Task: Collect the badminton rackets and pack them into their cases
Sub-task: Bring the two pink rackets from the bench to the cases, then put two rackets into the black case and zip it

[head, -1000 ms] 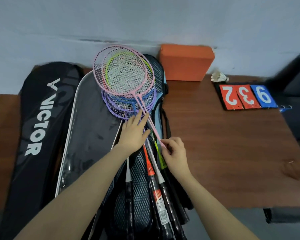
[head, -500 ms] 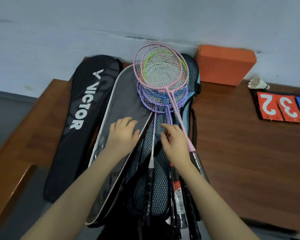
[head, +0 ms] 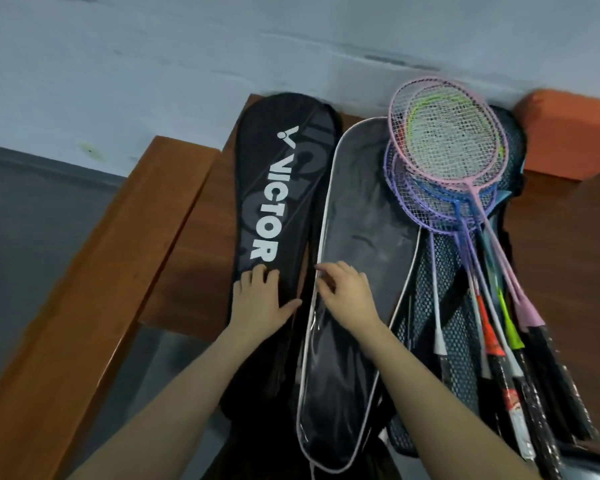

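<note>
left hand (head: 260, 299) flat on black case (head: 274, 188) lettered "victor".

The table (head: 174, 216) was brown wood with a smooth, faintly shiny finish. The black case (head: 274, 188) looked like matt cloth with white printed letters. The grey case (head: 357, 244) beside it had a slick, slightly glossy face and white piping. A black mesh bag (head: 454, 327) lay under the rackets (head: 451, 161), whose thin frames were glossy, painted, their grips wrapped in shiny film.
</note>
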Demonstrator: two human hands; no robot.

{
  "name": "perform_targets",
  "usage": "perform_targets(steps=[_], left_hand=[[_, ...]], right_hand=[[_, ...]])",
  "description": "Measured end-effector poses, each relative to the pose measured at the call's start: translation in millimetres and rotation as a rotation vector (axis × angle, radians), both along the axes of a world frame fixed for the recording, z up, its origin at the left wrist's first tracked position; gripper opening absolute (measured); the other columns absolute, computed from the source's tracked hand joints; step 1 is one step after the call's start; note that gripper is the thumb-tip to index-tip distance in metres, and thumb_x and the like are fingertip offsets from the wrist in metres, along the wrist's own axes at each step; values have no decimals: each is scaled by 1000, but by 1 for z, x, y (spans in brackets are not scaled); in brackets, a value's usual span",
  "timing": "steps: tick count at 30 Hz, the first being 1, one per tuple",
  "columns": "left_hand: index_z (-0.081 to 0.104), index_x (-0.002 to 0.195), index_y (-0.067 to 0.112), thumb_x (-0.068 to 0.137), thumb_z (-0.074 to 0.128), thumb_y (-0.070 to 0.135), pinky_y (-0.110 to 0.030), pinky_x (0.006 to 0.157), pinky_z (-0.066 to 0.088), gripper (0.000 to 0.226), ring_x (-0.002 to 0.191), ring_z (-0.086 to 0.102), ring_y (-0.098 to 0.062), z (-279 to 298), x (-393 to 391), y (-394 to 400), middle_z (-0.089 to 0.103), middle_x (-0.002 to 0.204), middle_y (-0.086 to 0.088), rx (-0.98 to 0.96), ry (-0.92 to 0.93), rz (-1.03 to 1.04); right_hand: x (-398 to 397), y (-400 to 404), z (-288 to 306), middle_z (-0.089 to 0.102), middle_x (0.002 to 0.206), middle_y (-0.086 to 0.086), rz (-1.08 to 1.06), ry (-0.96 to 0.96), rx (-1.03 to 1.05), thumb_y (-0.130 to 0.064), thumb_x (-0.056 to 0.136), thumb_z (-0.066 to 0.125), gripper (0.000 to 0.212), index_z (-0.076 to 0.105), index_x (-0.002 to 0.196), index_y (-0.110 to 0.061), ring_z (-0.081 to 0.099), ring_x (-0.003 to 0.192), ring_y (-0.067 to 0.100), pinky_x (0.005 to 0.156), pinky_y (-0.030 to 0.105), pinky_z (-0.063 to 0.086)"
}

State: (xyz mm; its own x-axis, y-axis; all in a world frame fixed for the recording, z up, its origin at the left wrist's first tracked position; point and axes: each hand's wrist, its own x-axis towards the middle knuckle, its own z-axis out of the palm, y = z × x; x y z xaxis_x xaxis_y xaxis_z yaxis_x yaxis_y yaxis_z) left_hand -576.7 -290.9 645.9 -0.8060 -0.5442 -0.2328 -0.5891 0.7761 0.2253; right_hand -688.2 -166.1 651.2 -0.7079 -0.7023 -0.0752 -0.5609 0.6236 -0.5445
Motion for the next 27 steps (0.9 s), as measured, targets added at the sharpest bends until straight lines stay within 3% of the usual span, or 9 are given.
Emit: perform_targets(steps=[3,7,9,13,19,23,25,27], left_hand=[[39,129,14,72,59,63,-41,96,33,78,120,36,-32,-11,3,-1,37,134,-10,-16,-41,-57],[56,108,7,73,67,36,-39,77,47,47,100,51,-32,-18,5,-4,54,108,-12,74,197,-85],[59,108,4,76,66,25,-40,70,50,39,95,55,-31,-17,5,-8,58,103,-13,176,264,-55],[57,120,7,82,61,16,-33,79,48,39,94,59,-23,-15,11,-17,58,105,-8,360,349,56],[67,108,18,78,65,7,-21,80,50,32,82,61,-5,14,31,-37,64,91,4,540,546,223],[67,106,23,79,66,3,-9,79,47,34,84,61,3,34,38,-44,66,93,9,645,638,281],[66,107,19,79,66,1,-7,78,46,34,85,61,3,41,42,-45,66,94,9,666,674,324],[66,108,17,79,66,-1,-7,77,46,34,85,61,2,44,46,-48,67,94,5,669,707,367]], right_hand=[[9,-22,-8,60,110,0,-39,-9,52,-27,92,51,34,54,126,-22,51,108,22,89,32,28],[13,-36,-15,59,118,0,-110,-13,97,-30,92,53,38,52,128,-21,46,113,21,92,29,20],[13,-37,-17,59,117,-1,-138,-14,91,-31,92,53,37,52,127,-22,46,112,20,89,27,17],[14,-34,-18,59,116,-3,-167,-34,85,-32,91,53,36,53,126,-24,46,112,18,85,23,13],[28,-42,-11,62,117,-6,-267,-159,-103,-34,90,57,36,55,124,-22,53,111,14,93,25,18],[35,-65,-2,67,99,-8,-295,-333,-212,-33,84,65,44,52,125,-23,62,95,12,103,33,32],[36,-75,3,67,97,-6,-309,-380,-207,-26,81,68,49,49,126,-22,62,93,12,99,37,42],[38,-80,10,64,95,-4,-325,-456,-279,-13,82,67,49,49,127,-20,60,82,8,87,29,50]])
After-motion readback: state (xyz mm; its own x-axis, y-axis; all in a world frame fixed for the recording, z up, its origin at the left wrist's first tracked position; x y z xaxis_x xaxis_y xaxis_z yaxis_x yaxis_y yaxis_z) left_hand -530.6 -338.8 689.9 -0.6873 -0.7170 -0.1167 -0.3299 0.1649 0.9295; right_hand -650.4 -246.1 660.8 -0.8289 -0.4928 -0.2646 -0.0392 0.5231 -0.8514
